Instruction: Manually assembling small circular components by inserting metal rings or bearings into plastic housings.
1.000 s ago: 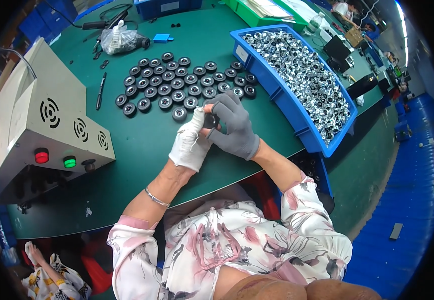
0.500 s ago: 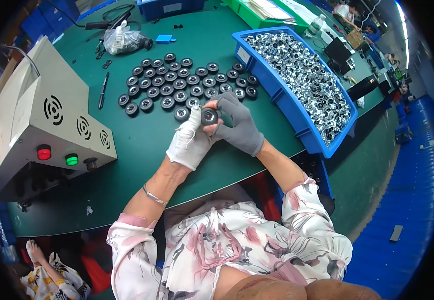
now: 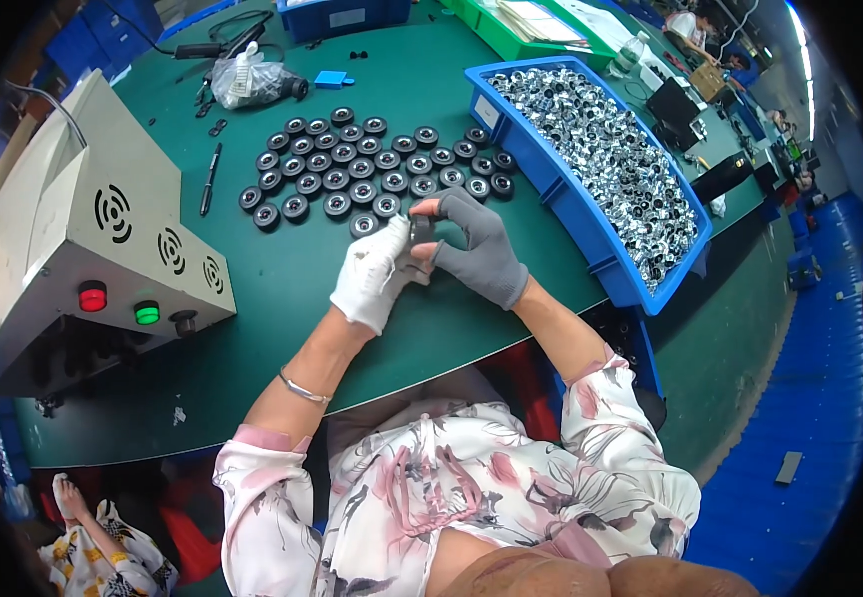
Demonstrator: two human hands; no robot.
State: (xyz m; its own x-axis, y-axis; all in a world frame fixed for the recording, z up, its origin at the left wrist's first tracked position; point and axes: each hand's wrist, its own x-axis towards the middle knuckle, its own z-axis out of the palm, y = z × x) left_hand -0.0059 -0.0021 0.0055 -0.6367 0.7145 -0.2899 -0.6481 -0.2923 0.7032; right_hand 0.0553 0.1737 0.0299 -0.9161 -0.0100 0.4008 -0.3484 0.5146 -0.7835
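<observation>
Between my two hands is a small black wheel (image 3: 420, 231), turned edge-on above the green table. My left hand (image 3: 374, 274), in a white glove, is closed on its left side. On the other side my right hand (image 3: 478, 251), in a grey glove with bare fingertips, grips it between thumb and fingers. Just beyond my hands, many black wheels with metal centres lie flat in loose rows; the nearest wheel (image 3: 364, 225) is by my left fingertips. Part of the held wheel is hidden by the gloves.
A blue bin (image 3: 575, 214) full of shiny metal parts stands to the right. On the left is a beige machine (image 3: 138, 214) with red and green lights. A black pen (image 3: 211, 179), a plastic bag (image 3: 252, 82) and a green tray (image 3: 511, 40) lie farther off.
The wheel has turned from facing me to edge-on in my hands. My left hand has rolled slightly; my right hand keeps its grip.
</observation>
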